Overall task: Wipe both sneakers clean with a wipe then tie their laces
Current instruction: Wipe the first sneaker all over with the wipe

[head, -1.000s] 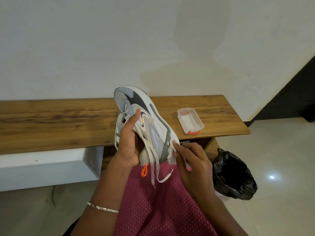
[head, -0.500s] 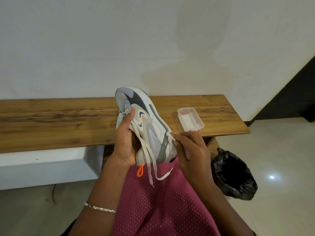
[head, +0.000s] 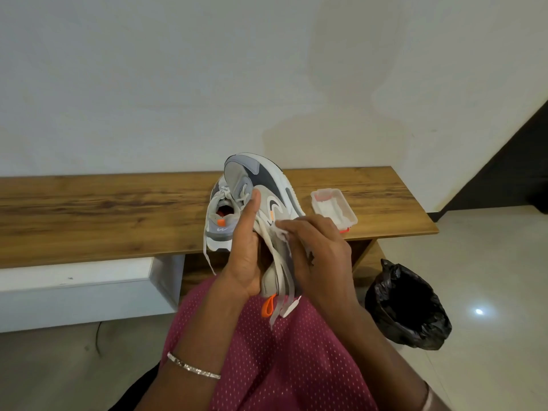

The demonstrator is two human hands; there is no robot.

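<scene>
Held sneaker [head: 261, 185] is above the lap, in front of the wooden bench [head: 89, 209]. Its long axis is close to upright: toe up and away toward the wall, heel down at the maroon mesh garment [head: 281, 366], with the orange heel loop [head: 267, 305] at the bottom. The side with the logo faces the camera.

The left hand [head: 243, 262] grips the shoe from the left, palm at the heel end and thumb stretched straight up along the side. The right hand [head: 320, 256] has curled fingers pinching a white wipe [head: 280, 231], pressed on the mid-side just below the logo. The laces [head: 281, 280] are untied, with loose ends hanging to the lap.

The second sneaker [head: 219, 229] stands on the bench just behind the left hand, heel opening toward the camera and toe toward the wall. One of its laces dangles over the bench edge.

Versus 1 s ago, the right hand and wipe have climbed from the heel and sole edge to midfoot, and the hand now covers the sole side. The left thumb sits higher, and the second sneaker shows much more.

An open wipe tub [head: 335, 210] sits on the bench to the right. A black bin bag [head: 409, 310] is on the floor. There is a bracelet [head: 192, 366] on the left wrist.
</scene>
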